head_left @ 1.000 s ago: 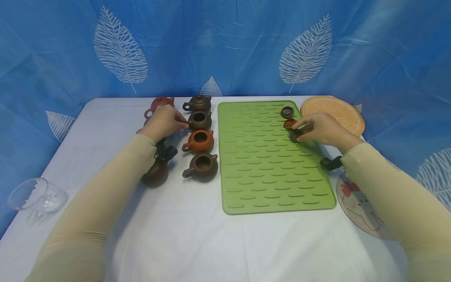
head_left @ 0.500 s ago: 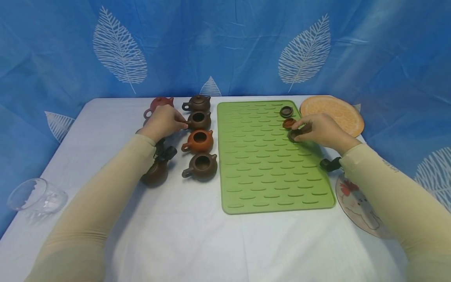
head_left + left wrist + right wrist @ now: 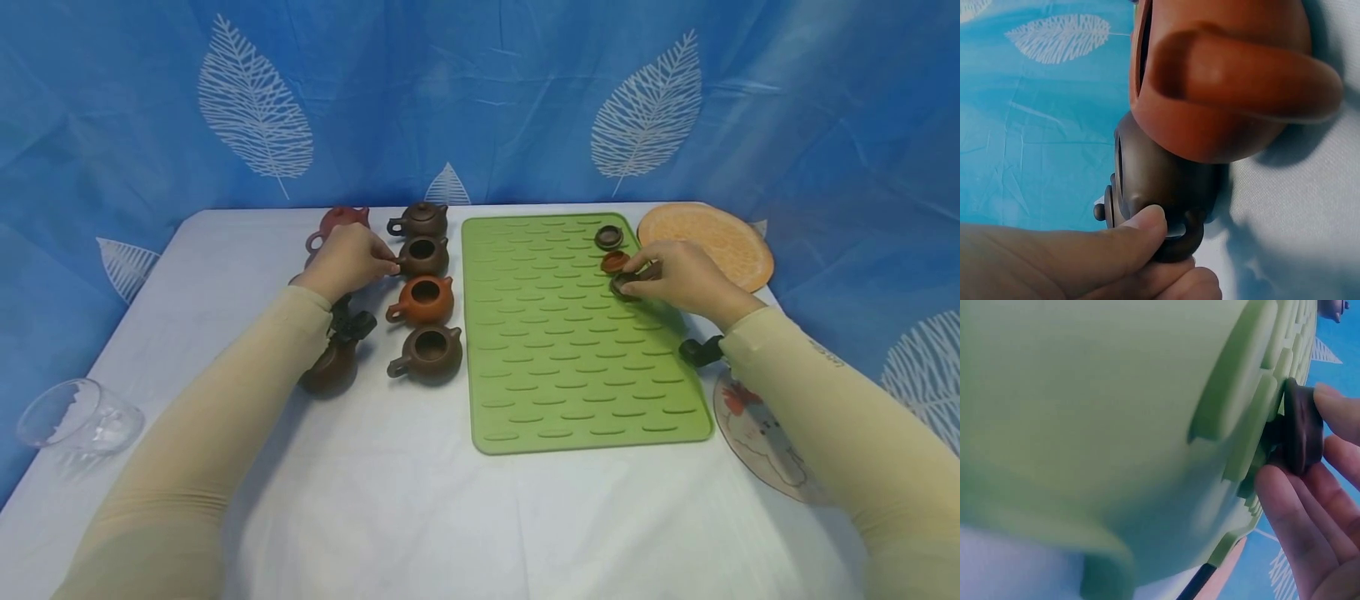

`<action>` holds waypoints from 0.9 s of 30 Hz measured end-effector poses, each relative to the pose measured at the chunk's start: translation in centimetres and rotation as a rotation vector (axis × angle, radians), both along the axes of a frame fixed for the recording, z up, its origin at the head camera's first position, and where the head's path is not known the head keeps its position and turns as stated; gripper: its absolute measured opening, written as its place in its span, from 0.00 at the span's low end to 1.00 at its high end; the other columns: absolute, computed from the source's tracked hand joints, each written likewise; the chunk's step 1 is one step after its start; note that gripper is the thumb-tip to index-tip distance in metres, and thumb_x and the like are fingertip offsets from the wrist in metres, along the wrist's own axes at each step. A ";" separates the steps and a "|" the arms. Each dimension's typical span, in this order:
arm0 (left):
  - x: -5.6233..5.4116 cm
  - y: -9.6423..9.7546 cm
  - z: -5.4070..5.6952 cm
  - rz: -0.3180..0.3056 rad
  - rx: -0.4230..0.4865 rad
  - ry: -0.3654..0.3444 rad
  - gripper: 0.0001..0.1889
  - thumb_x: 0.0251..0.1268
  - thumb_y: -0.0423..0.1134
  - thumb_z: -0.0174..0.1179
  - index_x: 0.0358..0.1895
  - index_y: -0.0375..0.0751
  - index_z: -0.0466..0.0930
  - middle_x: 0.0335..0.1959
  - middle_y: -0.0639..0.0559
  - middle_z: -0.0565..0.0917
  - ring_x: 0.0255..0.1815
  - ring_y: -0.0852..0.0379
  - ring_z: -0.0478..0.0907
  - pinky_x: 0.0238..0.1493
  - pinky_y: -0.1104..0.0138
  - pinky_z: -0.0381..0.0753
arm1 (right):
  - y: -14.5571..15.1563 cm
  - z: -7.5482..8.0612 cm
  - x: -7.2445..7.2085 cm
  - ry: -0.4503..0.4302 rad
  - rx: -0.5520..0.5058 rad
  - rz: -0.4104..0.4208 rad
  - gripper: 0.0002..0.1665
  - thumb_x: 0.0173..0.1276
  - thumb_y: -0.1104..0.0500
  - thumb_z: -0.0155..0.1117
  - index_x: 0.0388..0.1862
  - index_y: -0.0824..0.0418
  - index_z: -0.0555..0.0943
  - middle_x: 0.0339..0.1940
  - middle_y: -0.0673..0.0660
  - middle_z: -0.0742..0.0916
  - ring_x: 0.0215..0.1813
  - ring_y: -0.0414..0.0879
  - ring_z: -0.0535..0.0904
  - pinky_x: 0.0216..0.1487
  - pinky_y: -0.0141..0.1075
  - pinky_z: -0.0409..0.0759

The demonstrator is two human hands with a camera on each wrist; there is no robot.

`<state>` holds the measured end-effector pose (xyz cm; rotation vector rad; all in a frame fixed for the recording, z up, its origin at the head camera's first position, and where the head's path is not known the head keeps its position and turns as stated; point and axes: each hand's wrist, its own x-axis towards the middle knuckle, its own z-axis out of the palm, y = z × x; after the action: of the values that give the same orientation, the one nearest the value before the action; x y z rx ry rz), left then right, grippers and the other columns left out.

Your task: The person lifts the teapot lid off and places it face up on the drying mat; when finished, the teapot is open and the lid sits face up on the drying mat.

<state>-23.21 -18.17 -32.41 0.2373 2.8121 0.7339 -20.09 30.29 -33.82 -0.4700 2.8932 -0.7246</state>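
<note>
While the left hand pinches the handle of an open-topped brown teapot on the tabletop, the right hand grips a small dark lid by its edge, near the green mat's right side. Knob side faces the mat; can't tell if it touches. Orange lid just beside it, second dark lid behind that, both on the mat. Open-topped orange teapot in front of the held pot, lidded brown teapot behind.
</note>
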 end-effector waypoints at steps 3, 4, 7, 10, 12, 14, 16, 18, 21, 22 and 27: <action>0.0 -0.1 0.0 0.002 0.001 -0.002 0.10 0.72 0.37 0.70 0.50 0.35 0.92 0.38 0.43 0.90 0.37 0.46 0.79 0.38 0.57 0.77 | -0.2 0.0 0.0 0.014 0.005 -0.001 0.19 0.69 0.53 0.79 0.54 0.61 0.88 0.52 0.61 0.88 0.46 0.56 0.87 0.44 0.55 0.85; 0.0 -0.1 0.0 0.003 0.002 -0.005 0.10 0.72 0.37 0.70 0.50 0.36 0.92 0.39 0.43 0.90 0.38 0.46 0.79 0.38 0.57 0.77 | -0.2 0.0 0.0 0.017 0.006 -0.002 0.19 0.69 0.53 0.79 0.54 0.61 0.88 0.52 0.62 0.88 0.47 0.56 0.87 0.44 0.55 0.84; 0.0 -0.2 -0.1 0.002 0.007 -0.017 0.11 0.72 0.37 0.70 0.51 0.36 0.92 0.40 0.43 0.90 0.38 0.46 0.78 0.39 0.57 0.77 | -0.2 0.0 0.1 0.015 0.005 -0.008 0.19 0.69 0.52 0.79 0.54 0.61 0.88 0.52 0.62 0.88 0.47 0.57 0.87 0.45 0.56 0.84; 0.0 -0.2 -0.1 0.004 0.008 -0.021 0.11 0.73 0.37 0.70 0.51 0.36 0.92 0.40 0.42 0.90 0.38 0.46 0.78 0.39 0.57 0.77 | 0.0 -0.1 0.1 0.019 0.005 -0.008 0.20 0.69 0.52 0.79 0.54 0.60 0.88 0.53 0.61 0.88 0.48 0.57 0.88 0.45 0.56 0.85; 0.0 -0.2 -0.1 0.004 0.007 -0.017 0.10 0.73 0.37 0.70 0.51 0.36 0.92 0.40 0.43 0.90 0.38 0.46 0.78 0.39 0.57 0.77 | 0.2 -0.1 0.0 0.025 0.007 -0.004 0.21 0.68 0.51 0.80 0.55 0.60 0.88 0.53 0.61 0.88 0.47 0.57 0.88 0.45 0.56 0.85; 0.1 -0.2 0.0 -0.002 0.004 -0.008 0.10 0.72 0.37 0.70 0.51 0.36 0.92 0.39 0.43 0.90 0.37 0.47 0.79 0.38 0.57 0.76 | 0.4 -0.1 0.0 0.029 0.008 -0.002 0.21 0.68 0.51 0.80 0.55 0.60 0.88 0.52 0.61 0.89 0.47 0.56 0.88 0.45 0.56 0.85; 0.1 -0.2 0.0 -0.008 0.002 -0.001 0.10 0.72 0.37 0.70 0.51 0.36 0.92 0.38 0.43 0.90 0.37 0.47 0.79 0.38 0.57 0.76 | 0.5 0.0 0.0 0.022 0.006 -0.005 0.21 0.68 0.51 0.80 0.55 0.60 0.88 0.52 0.61 0.89 0.47 0.56 0.88 0.45 0.57 0.85; 0.0 -0.2 0.0 -0.015 0.001 0.006 0.10 0.72 0.37 0.70 0.51 0.36 0.92 0.37 0.43 0.90 0.36 0.47 0.79 0.37 0.57 0.76 | 0.6 0.1 0.1 0.010 0.005 -0.014 0.21 0.68 0.50 0.80 0.55 0.60 0.88 0.52 0.61 0.89 0.47 0.57 0.88 0.45 0.57 0.85; 0.0 -0.2 -0.1 -0.013 0.000 0.005 0.10 0.72 0.37 0.70 0.50 0.36 0.92 0.38 0.44 0.90 0.37 0.47 0.78 0.37 0.57 0.76 | 0.6 0.5 0.0 -0.004 -0.001 -0.024 0.23 0.70 0.48 0.78 0.56 0.60 0.88 0.51 0.62 0.89 0.47 0.57 0.88 0.44 0.57 0.85; 0.0 -0.2 -0.1 -0.012 -0.001 0.005 0.10 0.72 0.37 0.70 0.50 0.36 0.92 0.38 0.44 0.90 0.37 0.47 0.78 0.37 0.57 0.76 | 0.6 0.6 0.0 -0.004 -0.002 -0.025 0.23 0.71 0.47 0.77 0.56 0.60 0.88 0.51 0.62 0.89 0.47 0.57 0.88 0.44 0.57 0.85; -0.1 -0.2 -0.2 -0.012 -0.004 0.010 0.10 0.72 0.37 0.71 0.50 0.36 0.92 0.39 0.44 0.90 0.37 0.47 0.79 0.37 0.58 0.76 | 0.2 1.2 -0.4 0.029 -0.001 -0.011 0.22 0.75 0.48 0.73 0.56 0.62 0.88 0.50 0.61 0.89 0.46 0.57 0.87 0.44 0.57 0.84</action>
<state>-23.31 -18.34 -32.58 0.2581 2.8189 0.7261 -20.45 30.47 -32.58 -0.4697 2.9247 -0.7270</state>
